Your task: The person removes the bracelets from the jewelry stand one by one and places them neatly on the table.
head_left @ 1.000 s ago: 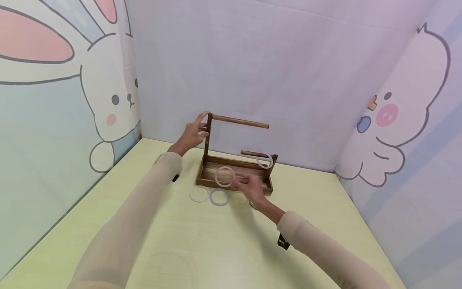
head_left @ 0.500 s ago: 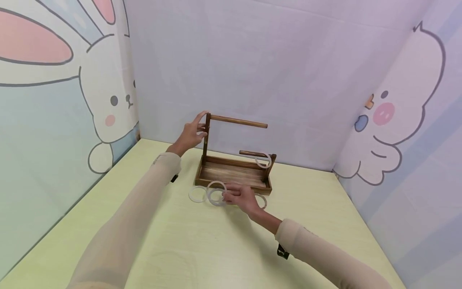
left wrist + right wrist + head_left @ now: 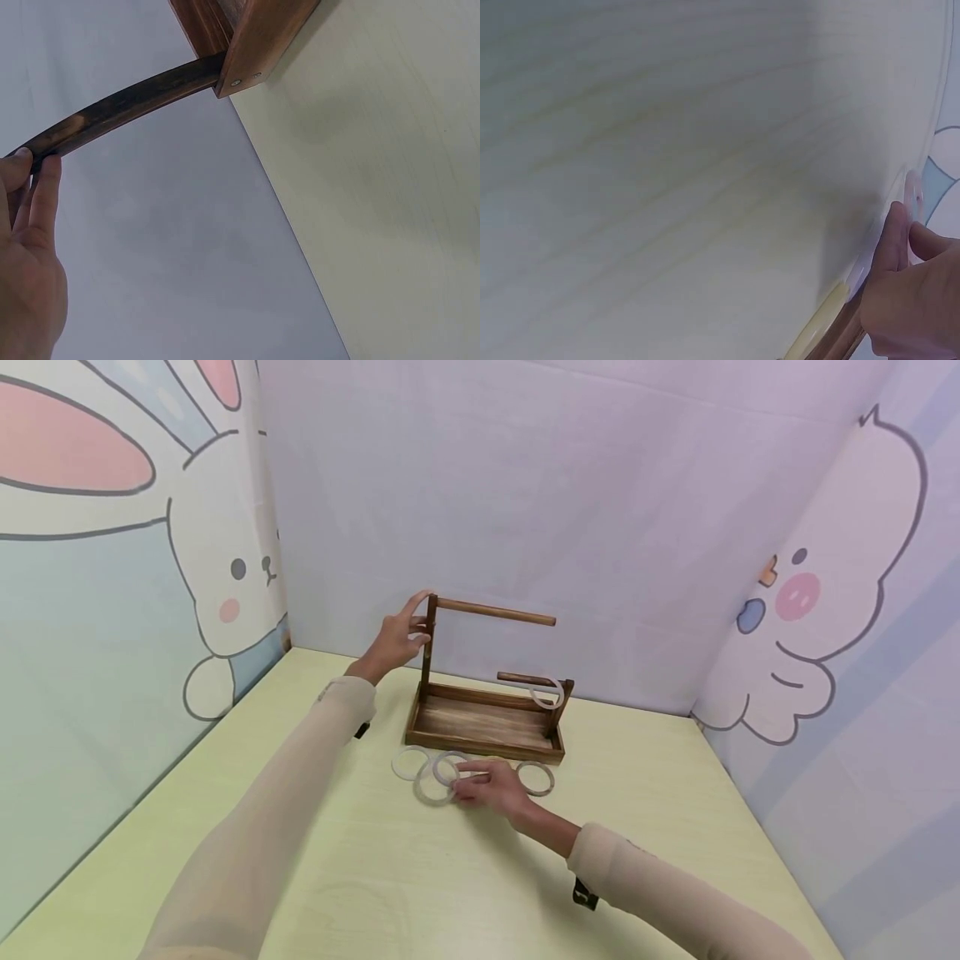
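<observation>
My left hand grips the tall upright post of a dark wooden bangle rack near its top; in the left wrist view thumb and finger lie on either side of the post. My right hand pinches a pale translucent bangle low over the table, in front of the rack. Behind that bangle lie a clear bangle and a greyish-lavender one. A yellow bangle is mostly hidden by the right hand in the head view. To the right lies a grey-brown bangle.
A whitish bangle hangs on the rack's short lower bar. The long upper bar points right from the tall post. Below is the rack's shallow tray. Cloth walls with cartoon animals enclose the pale table.
My right hand has come down and toward me with the pale bangle, from over the rack's tray to the table in front of it. The left hand stays on the post.
</observation>
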`<state>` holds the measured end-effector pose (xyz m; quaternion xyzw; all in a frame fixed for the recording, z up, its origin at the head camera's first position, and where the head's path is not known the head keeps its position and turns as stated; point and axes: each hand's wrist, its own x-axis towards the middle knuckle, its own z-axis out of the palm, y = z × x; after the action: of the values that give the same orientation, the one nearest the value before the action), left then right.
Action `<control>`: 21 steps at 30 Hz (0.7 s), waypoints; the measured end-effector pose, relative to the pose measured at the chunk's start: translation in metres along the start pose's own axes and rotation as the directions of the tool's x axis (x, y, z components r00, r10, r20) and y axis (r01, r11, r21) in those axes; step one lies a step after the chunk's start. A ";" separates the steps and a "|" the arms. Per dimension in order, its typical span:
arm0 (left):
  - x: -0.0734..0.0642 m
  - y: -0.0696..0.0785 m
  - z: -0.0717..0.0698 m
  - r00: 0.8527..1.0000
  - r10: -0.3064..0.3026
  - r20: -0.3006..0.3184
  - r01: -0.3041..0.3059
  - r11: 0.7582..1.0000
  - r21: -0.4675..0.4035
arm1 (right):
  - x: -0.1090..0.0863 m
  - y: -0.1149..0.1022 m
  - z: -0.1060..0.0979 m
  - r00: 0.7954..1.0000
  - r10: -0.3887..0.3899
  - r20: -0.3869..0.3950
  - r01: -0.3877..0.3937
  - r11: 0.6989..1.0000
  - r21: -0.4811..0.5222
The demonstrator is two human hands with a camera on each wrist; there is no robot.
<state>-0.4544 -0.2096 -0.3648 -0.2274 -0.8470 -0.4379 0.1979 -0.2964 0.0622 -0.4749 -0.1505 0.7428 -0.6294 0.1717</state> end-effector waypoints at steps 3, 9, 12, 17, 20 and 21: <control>0.000 0.000 0.000 1.000 0.000 0.002 0.000 1.000 0.003 | -0.002 0.001 0.004 1.000 0.016 0.015 -0.016 1.000 0.007; -0.001 0.001 -0.001 1.000 -0.005 0.000 0.005 1.000 -0.002 | -0.004 0.001 0.010 0.999 0.023 0.039 -0.023 1.000 0.008; -0.001 0.001 -0.001 1.000 -0.009 0.001 0.009 1.000 -0.004 | -0.005 0.001 0.011 0.998 0.025 0.051 -0.025 1.000 0.006; -0.001 0.001 -0.002 1.000 -0.014 0.002 0.014 1.000 0.003 | -0.006 0.002 0.010 0.996 0.043 0.078 -0.046 0.998 0.036; -0.001 0.001 -0.002 1.000 -0.020 0.003 0.020 1.000 0.004 | -0.007 0.002 0.010 0.995 0.049 0.087 -0.053 0.997 0.048; -0.001 0.001 -0.001 1.000 -0.022 0.003 0.022 1.000 0.004 | -0.007 0.002 0.009 0.995 0.049 0.089 -0.054 0.997 0.049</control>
<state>-0.4528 -0.2103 -0.3637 -0.2185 -0.8505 -0.4381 0.1922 -0.2856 0.0574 -0.4781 -0.1544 0.7219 -0.6362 0.2241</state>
